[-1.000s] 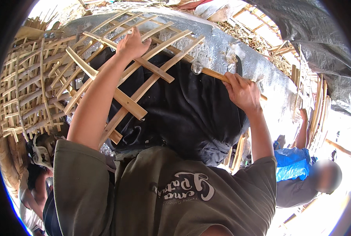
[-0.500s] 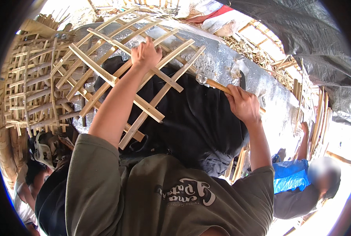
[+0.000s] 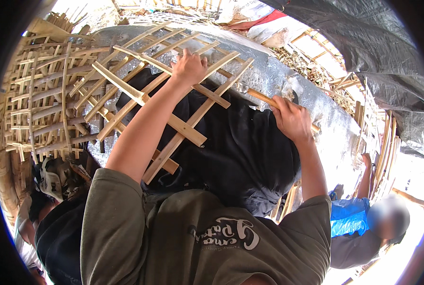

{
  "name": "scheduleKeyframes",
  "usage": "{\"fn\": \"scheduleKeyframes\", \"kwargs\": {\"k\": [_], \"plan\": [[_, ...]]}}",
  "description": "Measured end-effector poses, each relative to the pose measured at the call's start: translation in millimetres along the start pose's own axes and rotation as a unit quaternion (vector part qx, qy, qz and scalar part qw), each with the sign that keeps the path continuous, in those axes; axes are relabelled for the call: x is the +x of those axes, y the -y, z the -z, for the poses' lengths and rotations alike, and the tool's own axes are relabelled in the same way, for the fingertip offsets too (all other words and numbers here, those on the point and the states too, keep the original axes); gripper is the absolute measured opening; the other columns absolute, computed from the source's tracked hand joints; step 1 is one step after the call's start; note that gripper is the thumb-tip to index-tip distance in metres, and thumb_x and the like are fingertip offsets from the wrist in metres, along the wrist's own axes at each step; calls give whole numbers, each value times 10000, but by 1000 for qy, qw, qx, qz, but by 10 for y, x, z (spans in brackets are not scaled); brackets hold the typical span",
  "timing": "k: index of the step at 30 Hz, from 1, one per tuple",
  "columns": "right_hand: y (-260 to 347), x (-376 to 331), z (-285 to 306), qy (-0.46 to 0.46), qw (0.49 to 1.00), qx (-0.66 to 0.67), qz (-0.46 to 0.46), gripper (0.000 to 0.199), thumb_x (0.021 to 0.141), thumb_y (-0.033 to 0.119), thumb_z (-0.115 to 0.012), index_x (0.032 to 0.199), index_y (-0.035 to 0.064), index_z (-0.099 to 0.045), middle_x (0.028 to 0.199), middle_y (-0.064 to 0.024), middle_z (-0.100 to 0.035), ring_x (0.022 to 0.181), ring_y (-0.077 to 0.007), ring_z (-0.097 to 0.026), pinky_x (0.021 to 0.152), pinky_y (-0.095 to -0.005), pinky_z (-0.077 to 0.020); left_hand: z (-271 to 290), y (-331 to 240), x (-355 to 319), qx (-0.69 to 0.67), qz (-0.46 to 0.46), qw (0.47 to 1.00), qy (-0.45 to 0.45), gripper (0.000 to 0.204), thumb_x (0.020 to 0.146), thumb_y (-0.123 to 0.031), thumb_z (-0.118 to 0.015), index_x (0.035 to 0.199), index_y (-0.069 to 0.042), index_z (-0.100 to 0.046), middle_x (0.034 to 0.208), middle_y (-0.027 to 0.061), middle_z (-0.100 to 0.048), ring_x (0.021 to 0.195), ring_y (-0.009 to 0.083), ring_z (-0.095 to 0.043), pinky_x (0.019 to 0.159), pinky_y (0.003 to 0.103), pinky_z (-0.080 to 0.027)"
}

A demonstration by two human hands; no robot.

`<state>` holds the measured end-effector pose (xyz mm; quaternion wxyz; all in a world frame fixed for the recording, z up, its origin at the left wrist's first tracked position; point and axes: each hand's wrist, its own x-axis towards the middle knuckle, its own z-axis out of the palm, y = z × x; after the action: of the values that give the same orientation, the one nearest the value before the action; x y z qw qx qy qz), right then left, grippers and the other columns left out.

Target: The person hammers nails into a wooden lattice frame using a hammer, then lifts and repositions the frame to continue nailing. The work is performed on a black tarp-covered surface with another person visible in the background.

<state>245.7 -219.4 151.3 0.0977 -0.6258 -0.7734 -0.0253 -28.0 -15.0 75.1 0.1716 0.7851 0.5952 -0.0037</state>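
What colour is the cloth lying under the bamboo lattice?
Black; the cloth shows best in the head view, below the lattice.

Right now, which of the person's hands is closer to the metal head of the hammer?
Right. The right hand grips the wooden handle just below the hammer head. The left hand presses on the bamboo lattice, farther off to the head's left.

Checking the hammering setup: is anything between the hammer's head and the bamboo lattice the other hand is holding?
Nothing visible. The right hand grips the hammer, whose head sits right at the bamboo lattice edge. The left hand clasps a slat further along, clear of it.
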Motion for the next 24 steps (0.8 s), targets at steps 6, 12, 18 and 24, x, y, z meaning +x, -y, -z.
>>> {"fn": "scheduleKeyframes", "kwargs": {"k": [6, 12, 18, 24], "plan": [[10, -6, 3, 3, 1000, 15, 2, 237, 921, 210, -706, 1133, 123, -645, 972, -64, -737, 772, -306, -725, 659, -415, -595, 58, -110, -110, -16, 14, 998, 67, 961, 957, -751, -288, 1548, 7, -303, 1560, 266, -328, 1475, 403, -309, 1154, 641, -271], [-38, -7, 26, 23, 1000, 5, -7, 225, 929, 205, -696, 1130, 120, -641, 948, -79, -728, 742, -320, -716, 649, -417, -591, -26, -157, -210, 74, 7, 997, 19, 989, 941, -767, -324, 1575, -12, -245, 1526, 286, -364, 1433, 397, -361, 1118, 607, -299], [-174, -4, -16, -14, 1000, -15, 0, 212, 958, 269, -656, 1121, 141, -613, 876, -71, -702, 694, -292, -715, 604, -413, -597, -52, -203, -256, 136, -4, 991, -3, 934, 966, -729, -312, 1586, -35, -241, 1521, 250, -361, 1393, 360, -382, 1072, 562, -342], [-412, -14, -119, 1, 999, -38, -4, 232, 978, 288, -631, 1149, 137, -593, 905, -82, -710, 704, -310, -717, 606, -423, -595, -128, -174, -238, 145, -8, 989, -10, 861, 1001, -658, -298, 1597, -42, -220, 1557, 247, -336, 1422, 360, -342, 1118, 577, -292]]}}
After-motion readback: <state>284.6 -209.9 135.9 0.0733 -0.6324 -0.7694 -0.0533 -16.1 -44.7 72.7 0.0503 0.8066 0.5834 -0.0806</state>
